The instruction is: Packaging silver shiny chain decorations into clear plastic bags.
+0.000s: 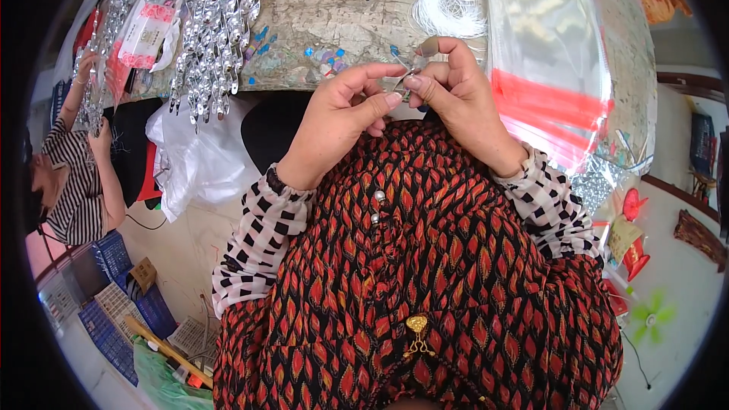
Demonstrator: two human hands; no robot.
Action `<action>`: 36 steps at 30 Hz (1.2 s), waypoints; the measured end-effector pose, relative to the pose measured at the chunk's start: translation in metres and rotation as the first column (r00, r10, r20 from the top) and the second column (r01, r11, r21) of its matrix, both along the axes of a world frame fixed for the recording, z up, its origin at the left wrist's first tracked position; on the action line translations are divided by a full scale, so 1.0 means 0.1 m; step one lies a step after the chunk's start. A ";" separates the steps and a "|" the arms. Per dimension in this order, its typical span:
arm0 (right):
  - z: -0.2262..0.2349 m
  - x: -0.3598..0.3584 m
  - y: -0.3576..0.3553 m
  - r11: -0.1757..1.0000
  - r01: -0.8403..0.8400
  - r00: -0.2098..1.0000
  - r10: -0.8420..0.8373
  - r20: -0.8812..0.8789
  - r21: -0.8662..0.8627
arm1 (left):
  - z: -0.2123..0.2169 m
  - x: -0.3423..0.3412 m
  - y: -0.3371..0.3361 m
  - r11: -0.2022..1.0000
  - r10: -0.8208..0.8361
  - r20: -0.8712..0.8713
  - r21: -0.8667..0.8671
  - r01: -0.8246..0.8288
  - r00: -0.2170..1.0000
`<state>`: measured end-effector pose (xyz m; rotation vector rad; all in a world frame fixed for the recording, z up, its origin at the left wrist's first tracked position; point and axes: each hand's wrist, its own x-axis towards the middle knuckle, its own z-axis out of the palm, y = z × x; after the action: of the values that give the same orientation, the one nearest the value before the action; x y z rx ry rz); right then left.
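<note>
Desk [342,0]: worn, stained | white cord [465,4] beside clear bags [547,30] | silver strips [213,34] overhang edge | person [80,190] at my left | my left hand [334,118], right hand [467,99] pinch small silvery piece [408,76]

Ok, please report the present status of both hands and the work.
Left fingers, right fingers: both on small silvery piece, mostly hidden. White thread bundle close beyond right fingers; clear bags to their right.

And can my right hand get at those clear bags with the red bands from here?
Probably yes: the clear bags lie beside your right hand, nothing visibly between, though it may have to release the small shiny piece first.
</note>
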<state>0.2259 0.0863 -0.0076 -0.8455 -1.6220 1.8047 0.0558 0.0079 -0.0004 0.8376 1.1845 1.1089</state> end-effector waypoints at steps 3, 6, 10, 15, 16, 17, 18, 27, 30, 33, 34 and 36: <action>-0.01 0.00 0.04 1.000 -0.009 1.000 0.009 0.017 0.003 | 0.02 0.01 0.01 1.000 -0.022 -0.038 0.007 0.023 0.999; -0.04 -0.04 0.07 1.000 -0.025 0.998 0.025 0.064 0.010 | 0.02 -0.02 0.01 0.999 -0.014 -0.059 -0.043 0.012 0.998; -0.04 -0.05 0.18 0.977 -0.129 0.979 0.098 0.181 0.168 | -0.02 -0.21 -0.02 0.997 0.079 -0.132 -0.015 -0.082 0.988; 0.11 -0.15 0.30 0.886 -0.228 0.896 0.028 0.442 0.405 | -0.11 -0.58 -0.14 0.927 0.372 -0.387 0.203 -0.316 0.843; 0.12 -0.22 0.33 0.884 -0.231 0.898 0.033 0.439 0.406 | -0.13 -0.63 -0.16 0.925 0.377 -0.390 0.204 -0.321 0.840; 0.12 -0.30 0.34 0.816 -0.241 0.909 -0.001 0.418 0.525 | -0.13 -0.69 -0.18 0.909 0.411 -0.435 0.260 -0.326 0.801; 0.13 -0.36 0.35 0.733 -0.242 0.919 -0.036 0.392 0.635 | -0.12 -0.72 -0.20 0.892 0.443 -0.475 0.316 -0.323 0.760; 0.08 -0.68 0.36 0.558 -0.139 0.955 -0.142 0.259 0.818 | 0.13 -0.58 -0.24 0.942 0.319 -0.854 0.332 -0.041 0.410; 0.13 -0.64 0.30 0.551 -0.169 0.968 -0.062 0.242 0.817 | 0.06 -0.56 -0.25 0.927 0.336 -0.866 0.373 0.033 0.369; 0.11 -0.64 0.24 0.520 -0.198 0.959 -0.074 0.275 0.831 | 0.10 -0.53 -0.27 0.949 0.265 -0.917 0.302 0.086 0.297; 0.09 -0.64 0.23 0.502 -0.194 0.961 -0.074 0.265 0.843 | 0.09 -0.52 -0.27 0.949 0.264 -0.917 0.302 0.087 0.298; 0.06 -0.62 0.23 0.483 -0.189 0.963 -0.077 0.257 0.855 | 0.09 -0.49 -0.26 0.945 0.266 -0.933 0.303 0.127 0.243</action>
<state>0.1637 0.1095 -0.0014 -0.5150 -2.4030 0.6222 0.0072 -0.0186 0.0083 1.9472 2.1288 0.7735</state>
